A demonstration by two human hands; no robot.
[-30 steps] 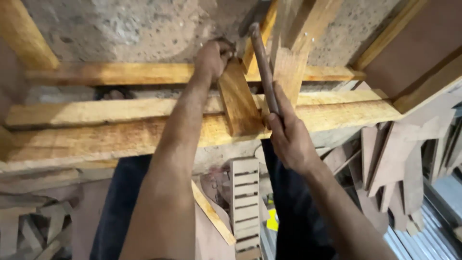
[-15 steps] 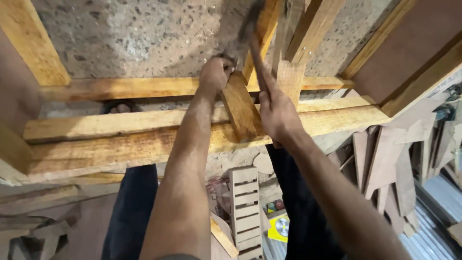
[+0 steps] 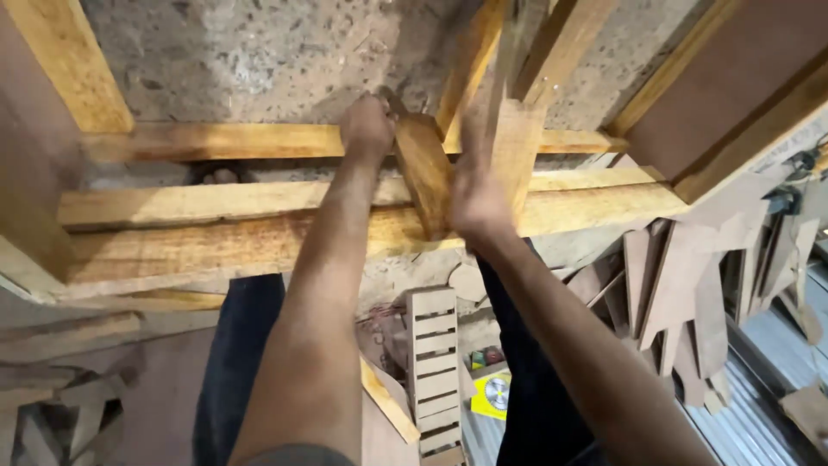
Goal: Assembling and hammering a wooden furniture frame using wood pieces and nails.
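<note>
The right hand (image 3: 476, 194) has swung its blurred hammer (image 3: 509, 60) upward; the left hand (image 3: 368, 125) grips one short wooden block (image 3: 424, 173) across three long rails (image 3: 216, 203), fingers wrapped tight.

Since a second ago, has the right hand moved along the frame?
Yes. The right hand has gone up toward the short diagonal block, blurred in motion.

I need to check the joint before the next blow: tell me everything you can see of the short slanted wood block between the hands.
The short wood block is yellow-brown sawn timber with visible grain, lying slanted across the long horizontal rails of the frame. The left hand grips its upper end; the right hand, blurred by motion, is at its right edge. Its lower end overlaps the front rail. No fastener is discernible.
</note>
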